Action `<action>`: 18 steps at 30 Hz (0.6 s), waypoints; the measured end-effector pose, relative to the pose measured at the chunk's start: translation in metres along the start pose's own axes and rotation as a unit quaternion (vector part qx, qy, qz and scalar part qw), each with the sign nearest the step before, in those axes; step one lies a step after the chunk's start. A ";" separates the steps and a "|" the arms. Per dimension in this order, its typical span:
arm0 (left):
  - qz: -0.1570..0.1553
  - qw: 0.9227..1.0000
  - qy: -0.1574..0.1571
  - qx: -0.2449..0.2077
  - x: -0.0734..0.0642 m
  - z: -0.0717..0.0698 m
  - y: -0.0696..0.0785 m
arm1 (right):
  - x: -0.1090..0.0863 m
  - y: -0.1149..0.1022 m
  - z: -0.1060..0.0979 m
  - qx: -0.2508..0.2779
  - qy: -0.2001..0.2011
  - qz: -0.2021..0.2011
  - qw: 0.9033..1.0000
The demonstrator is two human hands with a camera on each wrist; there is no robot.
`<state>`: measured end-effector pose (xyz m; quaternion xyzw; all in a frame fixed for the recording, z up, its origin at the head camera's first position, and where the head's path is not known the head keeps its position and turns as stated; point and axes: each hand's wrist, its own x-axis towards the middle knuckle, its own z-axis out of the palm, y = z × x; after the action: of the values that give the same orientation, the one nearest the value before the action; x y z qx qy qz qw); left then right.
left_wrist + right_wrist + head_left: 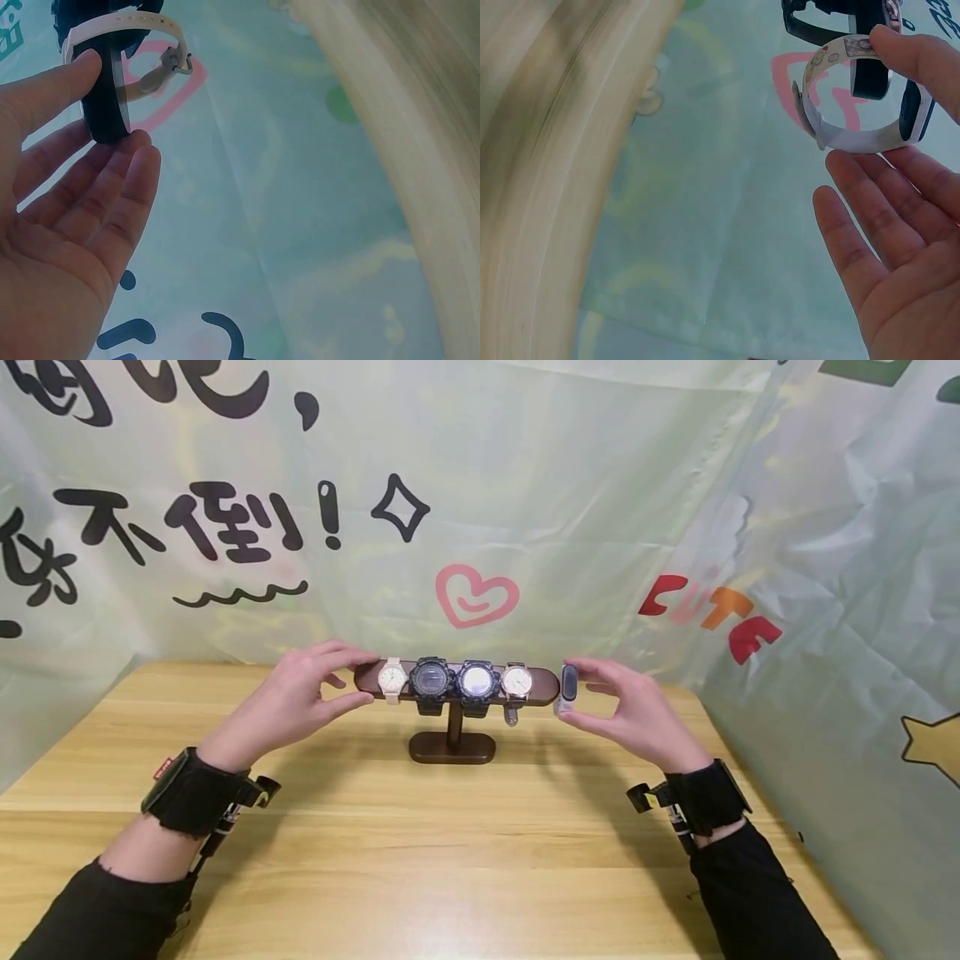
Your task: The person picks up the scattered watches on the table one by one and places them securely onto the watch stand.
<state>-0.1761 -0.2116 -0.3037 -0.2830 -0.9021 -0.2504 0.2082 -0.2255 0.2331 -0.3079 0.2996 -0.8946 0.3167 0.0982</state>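
Observation:
A dark brown watch stand (546,687) stands upright on the table, its bar carrying several watches. My left hand (292,697) holds the bar's left end between thumb and fingers, beside a pale pink-strapped watch (392,677). At the other end, my right hand (630,706) pinches a fitness band (569,683) with a dark oval screen. In the right wrist view its white patterned strap (862,140) forms a closed loop, overlapping the bar's end (869,79). Two chunky black digital watches (432,679) sit mid-bar, with a round light-dialed watch (517,682) right of them.
The stand's oval foot (452,748) rests toward the back of the wooden table (420,860). Close behind hangs a pale green printed cloth (562,510), with another cloth (862,635) along the right edge.

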 end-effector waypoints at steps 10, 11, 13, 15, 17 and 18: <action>-0.001 1.000 0.005 0.006 0.001 0.002 0.000 | 0.015 -0.004 0.009 0.013 -0.028 0.008 0.999; -0.001 1.000 0.005 0.007 0.001 0.002 0.000 | 0.015 -0.005 0.011 0.017 -0.033 0.009 0.999; 0.000 1.000 0.007 0.007 0.001 0.002 -0.001 | 0.017 -0.005 0.013 0.024 -0.040 0.009 0.999; 0.000 1.000 0.008 0.008 0.000 0.002 -0.001 | 0.018 -0.006 0.016 0.031 -0.042 0.005 0.999; 0.000 1.000 0.008 0.008 0.000 0.002 -0.001 | 0.019 -0.008 0.018 0.037 -0.043 0.000 0.998; 0.000 1.000 0.009 0.008 -0.001 0.002 -0.001 | 0.019 -0.009 0.019 0.040 -0.043 -0.002 0.998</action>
<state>-0.1767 -0.2116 -0.3062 -0.2792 -0.9021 -0.2460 0.2186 -0.2356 0.2068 -0.3112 0.3187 -0.8840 0.3385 0.0487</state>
